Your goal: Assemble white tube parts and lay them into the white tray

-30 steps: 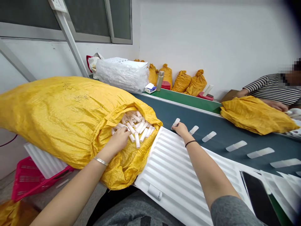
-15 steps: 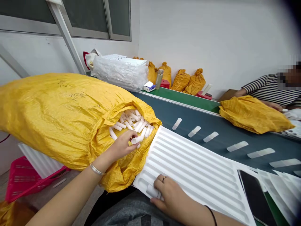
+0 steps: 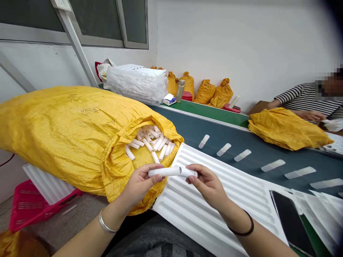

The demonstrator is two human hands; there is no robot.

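Note:
My left hand (image 3: 142,182) is closed on a white tube (image 3: 164,172) held level in front of the sack opening. My right hand (image 3: 207,182) pinches a shorter white piece (image 3: 187,172), its end meeting the tube's right end. Many loose white tubes (image 3: 152,137) lie inside the mouth of the big yellow sack (image 3: 66,135). Below my right hand a white ridged tray (image 3: 214,200) spans the space beside the sack.
On the dark conveyor belt (image 3: 187,125) several joined tubes lie in a row. A black phone (image 3: 292,221) rests right of the tray. A pink basket (image 3: 29,207) stands lower left. Across the belt, a person in a striped top sits by a yellow bag (image 3: 286,128).
My left hand has drawn a tube out of the sack. My right hand has risen from the tray with its piece, and the two pieces now meet. The tubes on the belt shifted slightly right.

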